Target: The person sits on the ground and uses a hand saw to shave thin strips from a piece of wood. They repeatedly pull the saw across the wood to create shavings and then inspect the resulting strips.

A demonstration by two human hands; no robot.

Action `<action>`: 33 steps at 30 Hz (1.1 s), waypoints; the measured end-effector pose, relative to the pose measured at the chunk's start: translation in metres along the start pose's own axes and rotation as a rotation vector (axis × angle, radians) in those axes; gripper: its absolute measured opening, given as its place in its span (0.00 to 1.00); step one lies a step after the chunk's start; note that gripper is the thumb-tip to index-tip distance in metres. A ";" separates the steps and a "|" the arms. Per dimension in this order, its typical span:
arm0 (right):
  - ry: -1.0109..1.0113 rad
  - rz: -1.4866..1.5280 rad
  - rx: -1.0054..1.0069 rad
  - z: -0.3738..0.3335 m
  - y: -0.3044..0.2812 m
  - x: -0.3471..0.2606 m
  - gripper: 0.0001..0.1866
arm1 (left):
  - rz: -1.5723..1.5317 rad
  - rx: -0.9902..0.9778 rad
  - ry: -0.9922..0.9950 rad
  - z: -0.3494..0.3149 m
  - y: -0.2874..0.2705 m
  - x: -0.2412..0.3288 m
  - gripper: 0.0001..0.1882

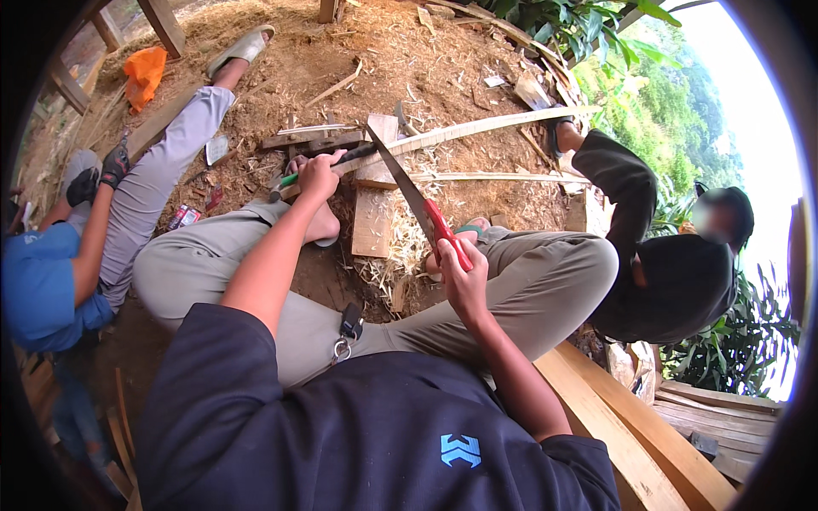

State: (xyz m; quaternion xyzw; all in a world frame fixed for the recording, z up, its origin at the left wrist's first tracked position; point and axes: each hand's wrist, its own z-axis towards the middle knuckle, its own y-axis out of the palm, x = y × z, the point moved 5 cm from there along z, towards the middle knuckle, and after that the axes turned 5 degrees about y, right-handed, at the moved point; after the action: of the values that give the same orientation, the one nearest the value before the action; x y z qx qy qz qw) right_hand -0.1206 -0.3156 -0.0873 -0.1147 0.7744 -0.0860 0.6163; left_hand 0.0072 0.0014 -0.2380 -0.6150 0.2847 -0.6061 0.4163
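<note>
My right hand (460, 274) is closed round the red handle of a handsaw (404, 180). Its blade points up and away to the left, with the tip near a long pale wood strip (477, 129). At the strip's near end, my left hand (315, 179) is closed on a green-and-black handled tool (355, 155). Green shows on one side of the fist, black on the other; a grey end sits by my foot, and its kind is unclear. Whether my fingers also grip the strip is hidden. Under the strip lies a squared wood block (372, 223).
Wood shavings and offcuts cover the dirt. A person in dark clothes (673, 281) sits at the right, foot near the strip's far end. Another in a blue shirt (51, 281), wearing gloves, sits at the left. Long boards (630, 426) lie at my right; an orange bag (145, 77) lies far left.
</note>
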 end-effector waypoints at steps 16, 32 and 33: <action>0.024 -0.095 -0.117 0.003 0.018 -0.039 0.17 | -0.025 0.036 0.050 0.001 0.000 -0.003 0.28; 0.072 -0.054 0.103 0.024 -0.008 -0.028 0.18 | 0.004 0.052 0.036 0.003 0.004 0.001 0.26; 0.070 -0.035 0.108 0.025 -0.012 -0.021 0.18 | -0.002 0.027 0.009 0.005 0.004 0.001 0.27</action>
State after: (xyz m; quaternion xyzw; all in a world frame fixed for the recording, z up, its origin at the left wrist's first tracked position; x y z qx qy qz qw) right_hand -0.0907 -0.3206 -0.0701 -0.0915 0.7875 -0.1423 0.5926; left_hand 0.0127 -0.0007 -0.2401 -0.6069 0.2779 -0.6130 0.4226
